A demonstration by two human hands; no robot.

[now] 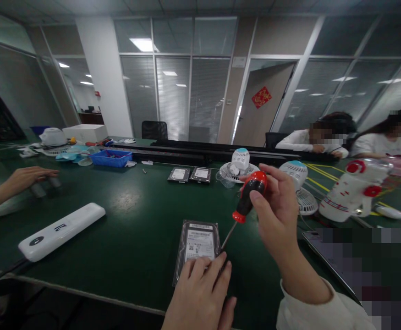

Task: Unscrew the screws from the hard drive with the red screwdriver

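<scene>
A hard drive [200,240] with a white label lies on the green table [134,261] in front of me. My left hand [200,288] rests on its near end, fingers stretched over the label and covering that part. My right hand [277,211] is closed around the red and black handle of a screwdriver [250,197], thumb against the handle. The screwdriver tilts down to the left, and its thin shaft reaches the drive's right edge beside my left fingertips. The very tip is hard to make out, and no screw shows there.
Two more hard drives [189,175] lie farther back. A white power strip [63,231] is left, near another person's hand [24,181]. Behind stands a blue tray [111,158]. Small fans [240,160], a white-and-red bottle [344,197] and a dark flat device [324,256] are on the right.
</scene>
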